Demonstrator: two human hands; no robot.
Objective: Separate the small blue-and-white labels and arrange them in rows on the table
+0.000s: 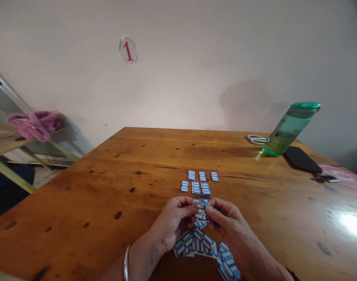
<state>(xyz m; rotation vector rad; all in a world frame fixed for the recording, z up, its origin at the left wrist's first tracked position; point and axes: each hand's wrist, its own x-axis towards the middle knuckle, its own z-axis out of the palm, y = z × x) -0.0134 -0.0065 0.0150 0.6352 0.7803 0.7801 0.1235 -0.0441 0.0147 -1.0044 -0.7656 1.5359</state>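
Between my two hands, close to the table top, are a few small blue-and-white striped cards [200,208]. My left hand [174,218] pinches their left side between thumb and fingers. On the right side, my right hand [228,218] grips them the same way. Just beyond my fingertips, several matching cards [195,187] lie face alike in two short rows. Nearer to me, below and between my wrists, spreads a loose overlapping pile of the same cards [200,244]. Part of that pile is hidden by my right forearm.
All this lies on a brown wooden table [108,187] against a wall. At the back right stand a green bottle [290,130], a white cable [256,139], a black phone-like slab [303,159] and a pink round mat [345,176]. A pink cloth [34,125] rests on another table at left.
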